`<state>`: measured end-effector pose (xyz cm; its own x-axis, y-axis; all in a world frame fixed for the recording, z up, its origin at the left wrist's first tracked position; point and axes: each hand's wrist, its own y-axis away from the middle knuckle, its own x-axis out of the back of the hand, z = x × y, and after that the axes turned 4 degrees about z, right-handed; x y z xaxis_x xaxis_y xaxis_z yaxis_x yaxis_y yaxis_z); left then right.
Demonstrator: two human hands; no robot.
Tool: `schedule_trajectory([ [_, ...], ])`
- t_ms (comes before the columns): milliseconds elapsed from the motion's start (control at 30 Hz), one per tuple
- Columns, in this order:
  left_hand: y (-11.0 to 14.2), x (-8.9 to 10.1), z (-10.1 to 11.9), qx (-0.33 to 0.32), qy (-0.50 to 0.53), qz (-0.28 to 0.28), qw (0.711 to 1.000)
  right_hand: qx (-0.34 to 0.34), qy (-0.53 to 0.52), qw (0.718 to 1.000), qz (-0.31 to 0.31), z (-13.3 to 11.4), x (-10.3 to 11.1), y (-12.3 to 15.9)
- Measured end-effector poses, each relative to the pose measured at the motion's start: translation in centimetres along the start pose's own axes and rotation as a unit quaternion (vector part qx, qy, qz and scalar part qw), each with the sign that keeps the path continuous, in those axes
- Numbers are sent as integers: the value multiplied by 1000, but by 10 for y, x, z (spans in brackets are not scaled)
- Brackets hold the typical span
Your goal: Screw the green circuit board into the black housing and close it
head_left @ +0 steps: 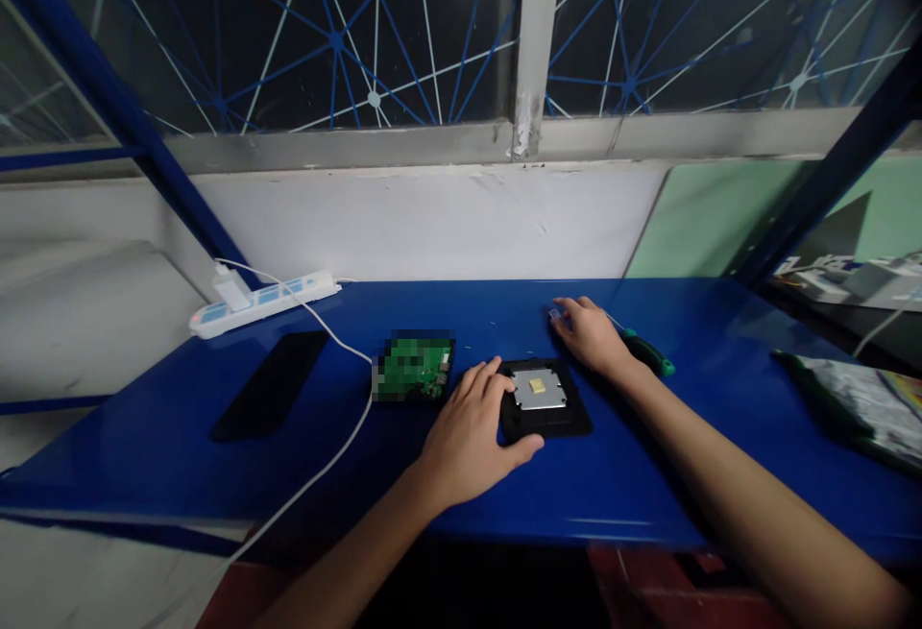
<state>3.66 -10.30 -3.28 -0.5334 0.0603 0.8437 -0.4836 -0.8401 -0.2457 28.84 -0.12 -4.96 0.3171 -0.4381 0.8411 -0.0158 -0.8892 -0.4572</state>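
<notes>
My left hand (472,432) lies with its fingers stretched and thumb apart at the left edge of a black plastic panel (582,421). On that panel sits a silver metal plate (554,397) with a small yellowish square pad (537,385) at its middle. Behind the panel, to the right, my right hand (587,333) reaches down to the table with fingers curled round a small clear plastic piece (554,315), partly hidden. By the right wrist rests a screwdriver (652,354) with a green and black handle. A green circuit board (414,367) is left of my left hand.
A white power strip (270,298) with a plug stands at the back left. Its white cable (317,469) crosses the blue table (504,509) past the circuit board. A black flat pad (274,389) lies left. A silvery bag (857,399) lies at the right edge.
</notes>
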Motion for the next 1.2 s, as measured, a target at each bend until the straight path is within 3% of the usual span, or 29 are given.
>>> schedule_trajectory([
  [200,-2,2,1,1,-1,-3,1000,-7,-29,999,37,4,3,-4],
  [500,-1,-1,-2,-12,2,7,1000,30,-58,993,97,8,49,6],
  [667,1,2,2,-22,1,28,999,63,-73,989,110,12,52,22],
  [1000,-1,4,7,-32,-10,7,999,38,-109,981,159,15,59,21],
  [1200,-8,-2,28,-47,-25,-4,999,37,-124,979,155,15,59,22],
])
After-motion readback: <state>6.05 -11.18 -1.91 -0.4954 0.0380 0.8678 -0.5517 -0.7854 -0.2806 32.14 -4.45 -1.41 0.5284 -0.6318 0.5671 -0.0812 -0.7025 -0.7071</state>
